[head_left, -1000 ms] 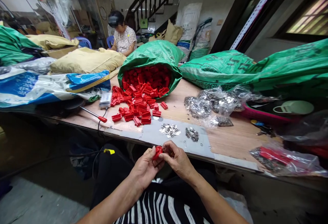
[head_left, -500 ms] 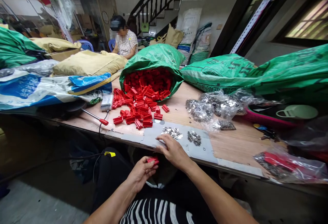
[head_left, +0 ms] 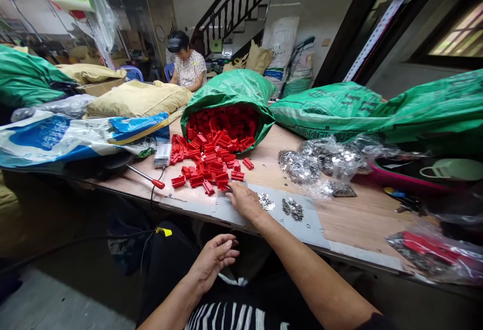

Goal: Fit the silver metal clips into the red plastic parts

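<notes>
My left hand (head_left: 216,259) is over my lap, below the table edge, palm turned inward. Its fingers are loosely curved and apart, with nothing visible in them. My right hand (head_left: 243,200) reaches over the table's front edge, its fingers extended to the near side of a pile of red plastic parts (head_left: 211,161). The fingertips are at a red part (head_left: 222,181) on the pile's edge; no firm grip on it shows. Beside that hand, small shiny metal pieces (head_left: 266,201) lie on a grey sheet (head_left: 273,227), partly covered by the hand. Darker small metal pieces (head_left: 293,209) form another heap to the right.
A green woven sack (head_left: 230,88) spills the red parts. Clear bags of metal pieces (head_left: 302,165) lie right, near a pink-rimmed tray (head_left: 400,180). A red-tipped lever (head_left: 145,176) juts out at left. Another person (head_left: 187,66) sits across the table.
My left hand held a red part below the table edge; that part is no longer seen in it. My right hand has moved forward and left, from near the shiny pieces to the red pile.
</notes>
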The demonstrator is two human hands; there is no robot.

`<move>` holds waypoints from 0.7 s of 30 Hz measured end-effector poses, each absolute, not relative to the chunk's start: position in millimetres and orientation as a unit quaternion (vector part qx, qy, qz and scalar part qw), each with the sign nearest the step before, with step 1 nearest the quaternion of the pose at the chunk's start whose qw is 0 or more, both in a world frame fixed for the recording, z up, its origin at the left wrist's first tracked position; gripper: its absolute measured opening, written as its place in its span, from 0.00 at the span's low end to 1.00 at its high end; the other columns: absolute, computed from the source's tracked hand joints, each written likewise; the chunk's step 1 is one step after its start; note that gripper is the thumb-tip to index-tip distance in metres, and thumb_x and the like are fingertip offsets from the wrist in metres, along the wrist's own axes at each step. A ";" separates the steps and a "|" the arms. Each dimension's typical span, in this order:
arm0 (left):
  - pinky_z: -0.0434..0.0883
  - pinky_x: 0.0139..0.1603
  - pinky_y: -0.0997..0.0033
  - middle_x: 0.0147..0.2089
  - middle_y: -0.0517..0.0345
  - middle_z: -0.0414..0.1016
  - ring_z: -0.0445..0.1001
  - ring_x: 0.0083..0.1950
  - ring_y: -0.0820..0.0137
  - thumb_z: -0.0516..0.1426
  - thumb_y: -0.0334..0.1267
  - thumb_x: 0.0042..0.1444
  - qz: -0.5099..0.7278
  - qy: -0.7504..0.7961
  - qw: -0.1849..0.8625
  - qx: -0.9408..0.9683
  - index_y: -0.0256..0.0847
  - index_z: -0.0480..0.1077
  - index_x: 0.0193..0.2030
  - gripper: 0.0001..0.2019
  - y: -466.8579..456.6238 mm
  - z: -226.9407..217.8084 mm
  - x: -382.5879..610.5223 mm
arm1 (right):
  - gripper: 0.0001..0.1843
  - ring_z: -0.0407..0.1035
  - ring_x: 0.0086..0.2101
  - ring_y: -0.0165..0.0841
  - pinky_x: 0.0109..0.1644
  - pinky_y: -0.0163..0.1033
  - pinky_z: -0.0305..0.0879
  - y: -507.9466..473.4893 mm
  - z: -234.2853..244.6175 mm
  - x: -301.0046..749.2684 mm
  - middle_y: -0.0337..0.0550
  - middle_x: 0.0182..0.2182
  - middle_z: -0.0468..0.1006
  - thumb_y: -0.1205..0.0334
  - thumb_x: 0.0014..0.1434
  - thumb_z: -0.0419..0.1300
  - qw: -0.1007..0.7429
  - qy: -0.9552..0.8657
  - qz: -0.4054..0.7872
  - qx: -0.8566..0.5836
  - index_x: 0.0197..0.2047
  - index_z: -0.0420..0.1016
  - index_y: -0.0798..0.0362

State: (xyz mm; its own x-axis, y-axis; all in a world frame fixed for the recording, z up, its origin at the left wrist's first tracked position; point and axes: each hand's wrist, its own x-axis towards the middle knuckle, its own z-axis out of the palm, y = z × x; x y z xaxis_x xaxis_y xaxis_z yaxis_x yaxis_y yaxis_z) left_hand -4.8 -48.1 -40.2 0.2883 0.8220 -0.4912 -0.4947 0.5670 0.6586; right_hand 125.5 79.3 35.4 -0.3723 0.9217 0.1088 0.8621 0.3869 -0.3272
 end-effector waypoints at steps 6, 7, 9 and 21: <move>0.68 0.21 0.80 0.35 0.46 0.79 0.78 0.28 0.70 0.52 0.55 0.59 0.391 0.267 0.878 0.070 0.33 0.71 0.47 0.24 -45.6 -19.5 -10.4 | 0.07 0.70 0.39 0.31 0.44 0.34 0.64 26.7 48.6 159.8 0.43 0.39 0.77 0.60 0.62 0.56 0.233 -0.855 0.213 -0.411 0.41 0.73 0.52; 0.67 0.19 0.81 0.34 0.46 0.79 0.78 0.27 0.70 0.50 0.56 0.59 0.378 0.250 0.889 0.063 0.33 0.71 0.46 0.26 -45.6 -18.2 -10.2 | 0.06 0.70 0.38 0.31 0.43 0.34 0.64 14.6 49.7 163.9 0.42 0.37 0.77 0.60 0.61 0.57 0.227 -0.860 0.239 -0.389 0.40 0.73 0.52; 0.67 0.18 0.82 0.31 0.47 0.78 0.78 0.25 0.70 0.51 0.55 0.59 0.355 0.241 0.901 0.062 0.33 0.71 0.43 0.24 -47.5 -17.2 -7.7 | 0.06 0.71 0.38 0.30 0.43 0.33 0.64 -7.3 50.9 169.8 0.41 0.37 0.77 0.62 0.60 0.58 0.209 -0.868 0.280 -0.353 0.40 0.74 0.52; 0.76 0.39 0.63 0.41 0.50 0.76 0.80 0.40 0.60 0.60 0.34 0.55 0.350 0.313 0.871 0.143 0.37 0.67 0.52 0.17 -63.0 -15.7 2.1 | 0.05 0.71 0.37 0.34 0.41 0.38 0.64 -11.8 41.8 257.7 0.41 0.36 0.77 0.64 0.60 0.54 0.255 -0.726 0.173 -0.614 0.37 0.72 0.50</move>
